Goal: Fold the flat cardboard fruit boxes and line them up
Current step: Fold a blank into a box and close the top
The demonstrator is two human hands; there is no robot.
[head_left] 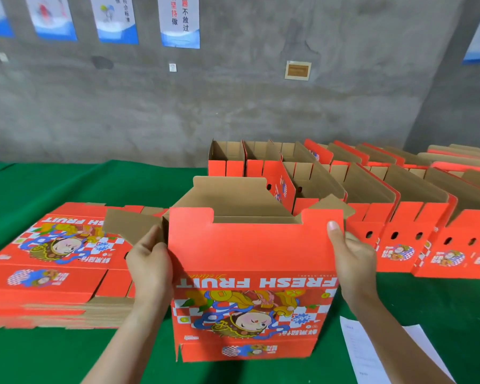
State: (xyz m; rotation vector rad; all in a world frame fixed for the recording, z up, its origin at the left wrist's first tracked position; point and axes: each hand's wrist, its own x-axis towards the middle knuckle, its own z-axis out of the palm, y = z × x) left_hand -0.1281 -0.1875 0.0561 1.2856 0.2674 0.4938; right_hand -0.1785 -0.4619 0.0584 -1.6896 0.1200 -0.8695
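fruit box (250,250) stood part-folded on the green desk (39,184) between the flat stack (53,259) and the folded row (399,217); left hand (150,261) and right hand (352,256) gripped its side edges, fingers (333,231) pinching the cardboard.

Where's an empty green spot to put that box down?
Bare green cloth lies behind the flat stack, toward the wall, and in front of it. The right is crowded: folded boxes in rows, a paper sheet in front.
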